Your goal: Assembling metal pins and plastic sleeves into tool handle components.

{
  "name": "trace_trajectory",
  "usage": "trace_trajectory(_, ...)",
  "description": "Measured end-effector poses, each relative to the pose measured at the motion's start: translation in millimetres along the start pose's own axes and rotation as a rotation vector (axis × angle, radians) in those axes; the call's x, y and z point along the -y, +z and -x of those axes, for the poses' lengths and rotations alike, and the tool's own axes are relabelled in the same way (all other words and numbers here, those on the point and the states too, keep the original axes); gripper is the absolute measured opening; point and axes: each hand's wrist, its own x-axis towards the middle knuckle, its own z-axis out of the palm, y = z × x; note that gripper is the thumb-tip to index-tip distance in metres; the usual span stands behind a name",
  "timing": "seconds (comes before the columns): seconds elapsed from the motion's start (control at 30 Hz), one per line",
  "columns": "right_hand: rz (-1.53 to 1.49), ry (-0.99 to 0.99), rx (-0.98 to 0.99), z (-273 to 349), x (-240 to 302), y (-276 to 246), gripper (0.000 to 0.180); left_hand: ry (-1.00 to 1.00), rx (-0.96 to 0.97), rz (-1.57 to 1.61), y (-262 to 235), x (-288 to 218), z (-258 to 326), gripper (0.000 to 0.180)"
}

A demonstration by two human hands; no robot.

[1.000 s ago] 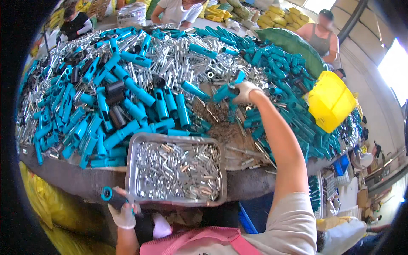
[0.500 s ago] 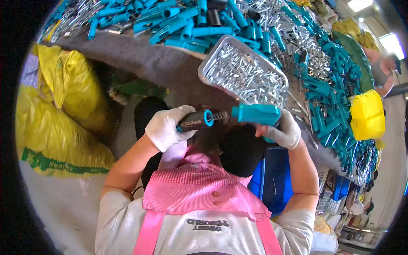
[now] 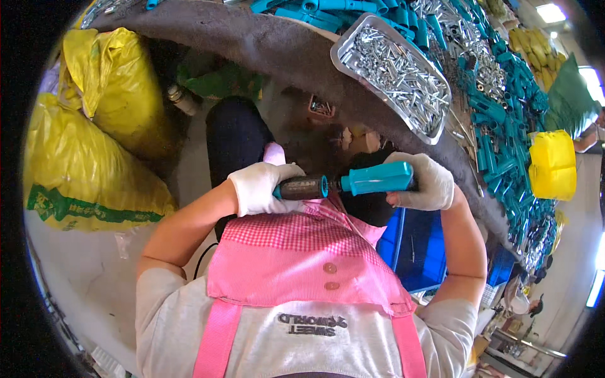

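Note:
In white gloves, both my hands are in front of my pink apron. My left hand [image 3: 257,189] is closed round a dark cylindrical sleeve [image 3: 304,188] with a teal rim at its right end. My right hand [image 3: 433,183] grips a teal plastic handle [image 3: 378,178], its fingers partly hidden behind it. The two parts point at each other nearly in line, with a narrow dark gap between them. What bridges that gap is too dark to make out clearly. Beyond the right hand, a metal tray [image 3: 403,82] of small silver pins stands on the table edge.
Heaps of teal plastic parts [image 3: 498,138] and shiny metal pieces cover the table [image 3: 252,44]. A yellow container [image 3: 553,165] stands at the right. Yellow sacks [image 3: 94,164] fill the left side. A blue crate [image 3: 422,252] sits below my right forearm.
The sleeve and handle have come closer together, and the spring seen between them is now mostly out of sight. The view has shifted, so the table lies farther up and right.

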Motion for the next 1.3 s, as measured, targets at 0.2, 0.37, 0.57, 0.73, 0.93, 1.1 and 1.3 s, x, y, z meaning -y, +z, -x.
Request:
trace_trajectory(0.2,0.143,-0.161,0.126,-10,-6,29,0.033,0.092,0.338,0.421,32,33,-19,0.048)
trace_trajectory(0.37,0.99,-0.718,-0.234,-21,7,35,0.022,-0.015,0.636,0.638,41,45,-30,0.043)
trace_trajectory(0.57,0.683,-0.478,-0.067,-20,-4,35,0.021,0.016,0.488,0.453,47,37,-30,0.046)
trace_trajectory(0.73,-1.094,0.425,-0.026,0,-18,74,0.035,0.408,-0.46,-0.914,18,9,-21,0.027)
trace_trajectory(0.93,0.055,-0.672,-0.834,-11,12,31,0.028,0.138,-0.347,-0.447,11,4,-35,0.045)
trace_trajectory(1.1,-0.414,-0.196,-0.822,-7,-23,28,0.036,0.258,-0.574,-0.156,11,1,-30,0.032)
trace_trajectory(1.3,0.066,-0.369,-1.16,-13,-11,8,0.027,0.339,-0.335,-0.354,23,-12,-37,0.036)
